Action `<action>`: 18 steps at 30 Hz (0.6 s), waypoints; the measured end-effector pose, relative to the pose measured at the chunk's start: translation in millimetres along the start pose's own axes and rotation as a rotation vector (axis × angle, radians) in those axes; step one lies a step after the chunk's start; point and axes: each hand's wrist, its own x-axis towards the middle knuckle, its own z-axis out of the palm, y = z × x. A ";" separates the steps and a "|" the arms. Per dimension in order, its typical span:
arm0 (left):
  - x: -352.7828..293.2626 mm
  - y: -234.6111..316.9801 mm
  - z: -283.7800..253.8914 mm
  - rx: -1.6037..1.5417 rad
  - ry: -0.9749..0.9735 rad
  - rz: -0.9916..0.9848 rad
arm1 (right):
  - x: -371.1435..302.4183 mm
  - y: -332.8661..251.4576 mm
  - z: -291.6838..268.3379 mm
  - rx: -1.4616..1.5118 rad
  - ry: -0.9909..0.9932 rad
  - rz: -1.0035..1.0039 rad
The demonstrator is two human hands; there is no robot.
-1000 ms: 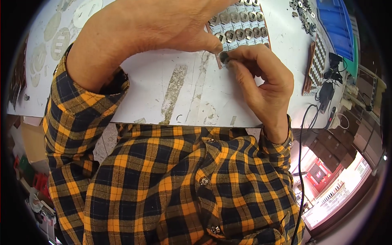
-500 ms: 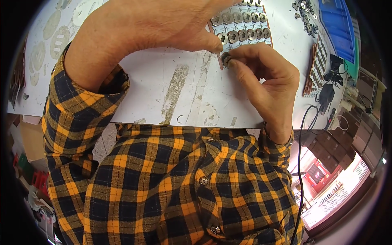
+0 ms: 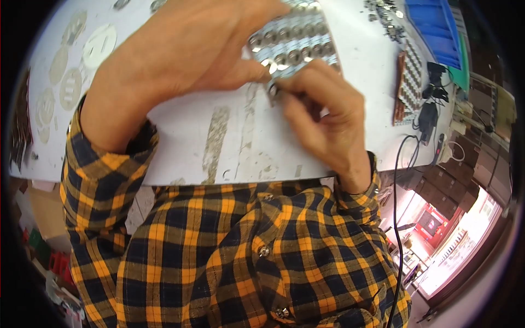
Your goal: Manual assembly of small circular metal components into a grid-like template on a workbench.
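On the white worktop (image 3: 180, 142), near its far edge, my left hand (image 3: 186, 54) presses down a strip of round metal parts (image 3: 292, 46), its long axis running left-right. My right hand (image 3: 322, 117) pinches one small metal part (image 3: 272, 92) at the strip's near edge.

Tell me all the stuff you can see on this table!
Tray of round metal parts: one, silver-grey, top middle, under the fingers.
Small metal part: one, silver, pinched at the tray's near edge.
Round discs: several, pale, far left.
Brown tray of parts: one, right side.
Blue bin: one, top right.
Black cables: a few, right edge.
Table: one, white, scuffed.
Checked shirt: orange and navy.
Left hand: on the tray.
Right hand: pinching the part.
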 end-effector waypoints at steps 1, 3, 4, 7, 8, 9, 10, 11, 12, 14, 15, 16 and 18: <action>13.8 14.7 -5.9 0.135 -0.235 -0.239 | -0.5 1.4 -0.3 -0.001 -0.016 0.006; 26.3 26.5 -8.8 0.278 -0.447 -0.459 | 0.0 0.0 -0.9 -0.025 -0.037 -0.004; 26.6 28.8 -9.4 0.282 -0.443 -0.462 | 0.1 -2.3 -0.4 -0.053 -0.048 -0.013; 20.1 29.1 -8.6 0.232 -0.444 -0.526 | 1.0 -2.2 -1.3 -0.015 -0.074 0.066; 19.7 29.5 -8.7 0.234 -0.450 -0.526 | 5.5 3.3 -8.8 0.031 -0.117 0.053; 20.4 32.1 -11.3 0.239 -0.458 -0.530 | 11.8 7.0 -15.8 0.028 -0.115 0.040; 20.5 32.4 -10.6 0.226 -0.459 -0.531 | 20.0 14.0 -22.1 -0.017 -0.021 0.017; 20.4 31.5 -9.7 0.235 -0.455 -0.530 | 30.0 22.0 -28.2 -0.058 0.071 -0.006; 21.9 30.7 -8.6 0.235 -0.454 -0.512 | 43.5 29.5 -37.7 -0.143 0.116 -0.039; 22.6 33.5 -8.4 0.251 -0.460 -0.500 | 78.0 52.6 -49.5 -0.263 0.163 -0.122; 26.8 32.4 -6.0 0.247 -0.464 -0.489 | 94.1 66.0 -57.9 -0.324 0.178 -0.159; 25.9 36.8 -9.7 0.271 -0.473 -0.515 | 114.0 72.6 -51.2 -0.278 0.190 -0.248; 21.2 27.0 -1.9 0.252 -0.467 -0.513 | 133.5 85.5 -50.4 -0.348 0.113 -0.224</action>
